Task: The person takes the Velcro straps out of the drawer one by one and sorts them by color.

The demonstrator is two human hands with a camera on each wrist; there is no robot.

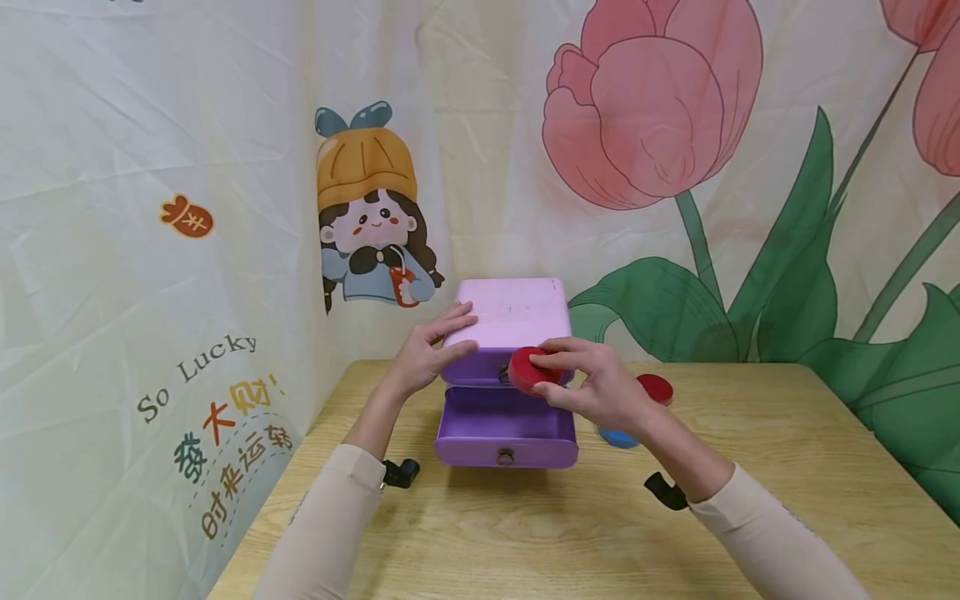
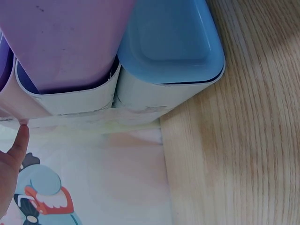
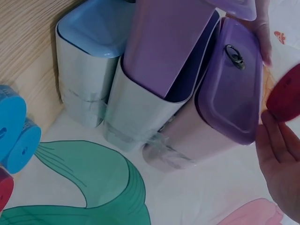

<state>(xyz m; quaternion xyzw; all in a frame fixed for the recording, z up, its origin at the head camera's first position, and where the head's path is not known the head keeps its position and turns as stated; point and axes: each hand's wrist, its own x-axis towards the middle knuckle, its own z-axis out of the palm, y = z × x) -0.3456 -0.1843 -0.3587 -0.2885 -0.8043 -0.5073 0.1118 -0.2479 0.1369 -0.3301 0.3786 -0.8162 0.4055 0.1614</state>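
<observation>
A small stacked drawer unit (image 1: pixel 517 310) with a pink-lilac top stands at the back of the table. Its purple middle drawer (image 1: pixel 472 452) is pulled out; the inside shows purple floor. The top drawer (image 3: pixel 229 89) with a ring pull and the blue bottom drawer (image 2: pixel 173 42) are pushed in. My left hand (image 1: pixel 423 357) rests on the unit's top left edge, fingers extended. Between thumb and fingers, my right hand (image 1: pixel 600 385) pinches a round red disc (image 1: pixel 527 372), held upright in front of the top drawer and above the open one.
Right of the unit lie another red disc (image 1: pixel 656 389) and a blue disc (image 1: pixel 619 438). The right wrist view shows a second blue disc (image 3: pixel 23 147) there. A printed curtain (image 1: pixel 495 167) hangs behind the wooden table (image 1: pixel 525 542) and along its left side.
</observation>
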